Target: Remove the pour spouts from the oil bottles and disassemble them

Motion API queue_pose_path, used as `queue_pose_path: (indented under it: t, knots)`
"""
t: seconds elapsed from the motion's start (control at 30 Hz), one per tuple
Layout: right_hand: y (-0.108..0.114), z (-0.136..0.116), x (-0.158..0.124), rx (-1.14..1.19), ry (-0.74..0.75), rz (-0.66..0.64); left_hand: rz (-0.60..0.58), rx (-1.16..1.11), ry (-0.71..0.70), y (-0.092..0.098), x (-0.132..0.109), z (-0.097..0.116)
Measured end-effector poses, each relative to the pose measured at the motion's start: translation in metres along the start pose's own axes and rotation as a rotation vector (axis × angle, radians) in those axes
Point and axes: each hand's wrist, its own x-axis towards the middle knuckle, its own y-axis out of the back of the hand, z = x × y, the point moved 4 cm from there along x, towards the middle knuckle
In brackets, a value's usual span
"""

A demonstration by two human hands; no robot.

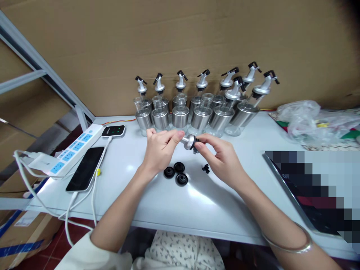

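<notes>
My left hand (160, 148) pinches a silver metal pourer cap (188, 141) above the white table (197, 202). My right hand (218, 155) grips the same cap from the right, fingers closed on its small black lever part. Just below the hands lie three black round rubber seals (176, 173) and a small black plastic piece (206, 169). Behind the hands stands a row of several glass and steel oil bottles (180, 112), most topped with silver pourers with black levers.
A black phone (85, 168) on a white cable lies at the left, next to a white power strip (73, 149) and a small black device (113, 131). Crumpled clear plastic bags (312, 120) sit at right. A cardboard wall (180, 45) backs the table.
</notes>
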Motion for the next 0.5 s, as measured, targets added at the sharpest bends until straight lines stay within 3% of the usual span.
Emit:
queue_pose_path:
  t: [0.2,0.5]
  knots:
    - [0.0021,-0.0083,-0.0023,-0.135,0.243,0.092,0.015,-0.022,0.006,0.0016,-0.0001,-0.0007]
    - [0.0035,-0.0099,-0.0047,-0.189,0.349,0.162,0.039,-0.027,0.032,0.0031,0.0010,-0.0031]
